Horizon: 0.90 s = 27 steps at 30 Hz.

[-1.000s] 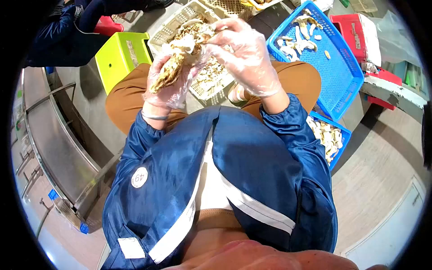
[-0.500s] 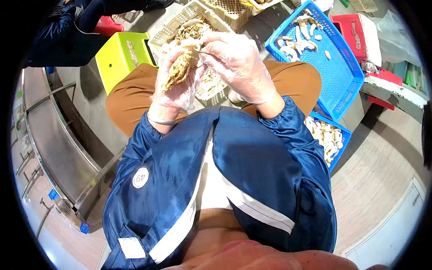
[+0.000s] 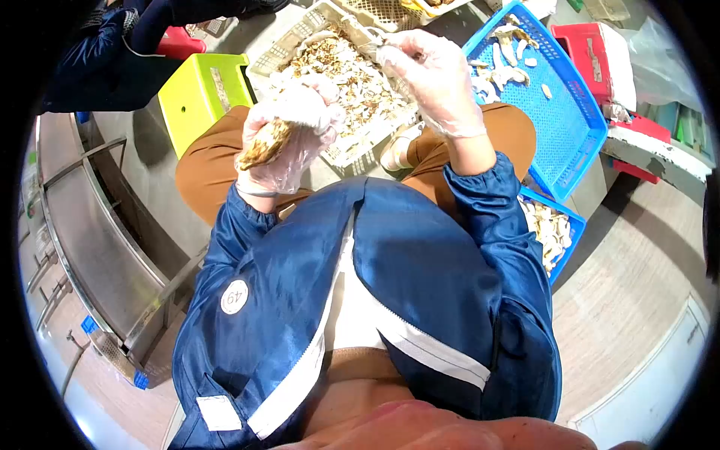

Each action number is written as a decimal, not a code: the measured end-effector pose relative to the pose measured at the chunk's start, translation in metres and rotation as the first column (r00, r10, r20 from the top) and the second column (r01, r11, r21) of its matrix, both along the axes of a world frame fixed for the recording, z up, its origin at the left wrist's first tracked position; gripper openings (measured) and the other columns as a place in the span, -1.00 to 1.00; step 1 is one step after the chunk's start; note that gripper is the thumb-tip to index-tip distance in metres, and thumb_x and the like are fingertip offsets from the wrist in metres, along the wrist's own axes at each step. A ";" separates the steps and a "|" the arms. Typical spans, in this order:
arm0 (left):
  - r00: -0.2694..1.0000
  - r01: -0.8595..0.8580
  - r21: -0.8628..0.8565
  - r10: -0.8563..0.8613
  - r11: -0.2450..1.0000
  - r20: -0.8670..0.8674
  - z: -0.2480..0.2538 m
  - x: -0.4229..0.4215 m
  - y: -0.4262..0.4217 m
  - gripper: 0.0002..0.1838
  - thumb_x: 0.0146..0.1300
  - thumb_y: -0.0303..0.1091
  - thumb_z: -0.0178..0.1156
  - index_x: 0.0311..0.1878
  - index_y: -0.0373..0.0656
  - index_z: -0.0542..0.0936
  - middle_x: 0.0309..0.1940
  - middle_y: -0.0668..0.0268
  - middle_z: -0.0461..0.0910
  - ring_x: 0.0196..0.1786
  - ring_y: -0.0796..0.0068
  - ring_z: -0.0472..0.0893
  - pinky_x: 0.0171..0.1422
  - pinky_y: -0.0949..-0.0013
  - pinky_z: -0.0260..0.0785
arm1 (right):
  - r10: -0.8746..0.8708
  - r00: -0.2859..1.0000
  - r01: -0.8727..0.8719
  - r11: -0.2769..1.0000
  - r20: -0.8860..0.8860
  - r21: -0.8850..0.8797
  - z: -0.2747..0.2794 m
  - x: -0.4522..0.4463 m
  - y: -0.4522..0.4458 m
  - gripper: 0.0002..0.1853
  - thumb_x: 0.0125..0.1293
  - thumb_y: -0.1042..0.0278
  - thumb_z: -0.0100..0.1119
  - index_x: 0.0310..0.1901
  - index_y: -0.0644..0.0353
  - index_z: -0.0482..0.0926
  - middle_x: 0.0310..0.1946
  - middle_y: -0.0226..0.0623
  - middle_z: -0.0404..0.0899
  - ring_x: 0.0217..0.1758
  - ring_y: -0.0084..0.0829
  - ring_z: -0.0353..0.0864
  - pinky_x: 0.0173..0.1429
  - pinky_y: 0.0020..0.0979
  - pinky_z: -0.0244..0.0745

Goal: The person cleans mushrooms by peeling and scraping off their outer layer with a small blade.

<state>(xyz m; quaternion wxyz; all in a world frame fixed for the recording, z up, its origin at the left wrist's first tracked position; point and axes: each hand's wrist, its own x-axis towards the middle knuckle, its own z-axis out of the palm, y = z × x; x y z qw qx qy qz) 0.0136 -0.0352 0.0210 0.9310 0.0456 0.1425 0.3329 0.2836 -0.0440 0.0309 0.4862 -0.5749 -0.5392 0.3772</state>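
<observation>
My left hand point(image 3: 289, 127), in a clear plastic glove, is closed around a brown, rough-skinned mushroom point(image 3: 267, 144) at the near left edge of the cream crate. The mushroom's lower end pokes out toward my wrist; the rest lies under my fingers. My right hand point(image 3: 435, 82), gloved too, is raised over the crate's right side, apart from the left. Its thumb and fingers are pinched together, and what they hold is too small to make out. Below both hands, the cream perforated crate point(image 3: 346, 150) contains many pale and brown scraps.
A blue basket point(image 3: 559, 142) with several pale mushroom pieces stands at the right, beside a red stool point(image 3: 581, 60). Below it is a second blue basket point(image 3: 576, 229) of pale pieces. A lime-green stool point(image 3: 191, 97) and a metal frame point(image 3: 97, 217) stand left. Another person's sleeve point(image 3: 97, 60) shows upper left.
My hands have moved apart. The left has drawn down and left with the mushroom, while the right has gone up and right, away from it. More of the crate's contents now shows.
</observation>
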 end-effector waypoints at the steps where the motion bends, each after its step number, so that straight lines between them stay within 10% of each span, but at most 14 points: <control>1: 0.999 -0.015 0.053 0.016 0.998 -0.030 0.003 -0.001 0.000 -0.30 0.23 -0.13 0.42 0.36 -0.28 0.46 0.20 0.01 0.45 0.19 0.04 0.56 0.23 0.03 0.60 | 0.030 0.998 -0.036 0.994 0.057 0.108 0.005 -0.001 -0.001 -0.80 0.35 0.29 0.50 -0.18 0.26 0.82 -0.26 -0.17 0.79 -0.23 -0.38 0.77 -0.09 -0.34 0.64; 5: 0.996 -0.056 0.164 0.067 0.985 -0.065 0.003 -0.009 0.002 -0.28 0.25 -0.13 0.37 0.41 -0.28 0.45 0.21 -0.02 0.56 0.24 -0.03 0.63 0.28 -0.01 0.57 | 0.180 0.965 -0.240 0.901 0.193 0.360 0.031 -0.012 -0.008 -0.86 0.26 0.33 0.51 -0.23 0.21 0.83 -0.08 -0.10 0.76 -0.06 -0.18 0.81 0.00 -0.23 0.66; 20: 0.990 -0.134 0.052 0.136 0.990 -0.046 -0.012 -0.012 0.004 -0.30 0.29 -0.33 0.32 0.48 -0.37 0.43 0.28 -0.01 0.64 0.33 0.07 0.66 0.59 -0.01 0.48 | 0.335 0.923 -0.385 0.802 0.189 0.457 0.037 -0.030 -0.017 -0.88 0.34 0.42 0.48 -0.19 0.27 0.75 -0.11 -0.15 0.78 -0.13 -0.24 0.80 -0.07 -0.28 0.68; 25: 0.984 -0.031 0.043 0.023 0.999 0.175 -0.006 -0.003 0.008 -0.33 0.27 -0.30 0.34 0.43 -0.37 0.46 0.20 -0.03 0.64 0.29 0.01 0.65 0.59 -0.08 0.46 | 0.424 0.851 -0.407 0.906 -0.309 0.120 0.039 -0.026 -0.026 -0.89 0.50 0.46 0.33 -0.13 0.34 0.74 -0.15 -0.28 0.79 -0.10 -0.57 0.72 -0.04 -0.39 0.65; 27: 0.999 -0.044 0.058 0.044 0.997 0.010 -0.005 -0.007 0.005 -0.34 0.27 -0.29 0.34 0.40 -0.36 0.47 0.20 -0.03 0.62 0.28 -0.03 0.64 0.58 -0.11 0.44 | 0.294 0.955 -0.295 0.940 0.027 0.173 0.032 -0.021 -0.019 -0.91 0.47 0.47 0.36 -0.13 0.31 0.75 -0.15 -0.22 0.80 -0.10 -0.46 0.78 -0.04 -0.36 0.66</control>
